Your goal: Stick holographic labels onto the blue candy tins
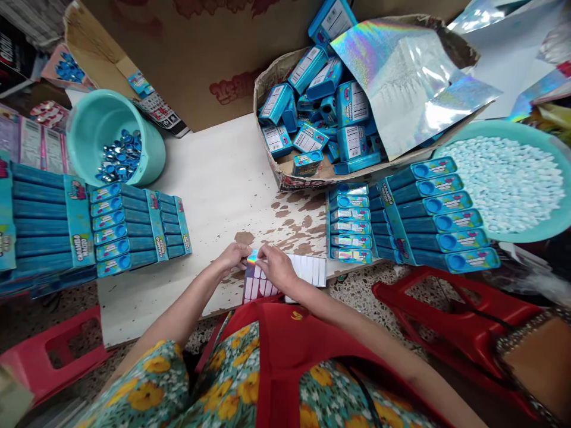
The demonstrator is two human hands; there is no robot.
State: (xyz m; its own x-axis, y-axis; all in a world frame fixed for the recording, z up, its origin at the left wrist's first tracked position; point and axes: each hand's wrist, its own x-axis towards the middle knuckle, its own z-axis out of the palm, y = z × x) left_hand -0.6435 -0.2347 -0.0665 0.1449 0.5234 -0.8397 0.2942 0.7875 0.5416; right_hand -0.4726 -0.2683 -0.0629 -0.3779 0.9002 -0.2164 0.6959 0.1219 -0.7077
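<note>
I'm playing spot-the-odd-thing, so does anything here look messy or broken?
Yes. The white tabletop has brown patches, as if its surface had worn away. The open cardboard box has a ragged rim, and a creased holographic sheet lies askew over its right side, partly covering the jumbled blue Caramelo containers.

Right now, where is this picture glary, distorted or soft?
Head view: rainbow glare across the wrinkled silver sheet; wide-angle stretching skews the red plastic stool at right; details on the purple sheet of white labels look soft, all in that view.
</note>
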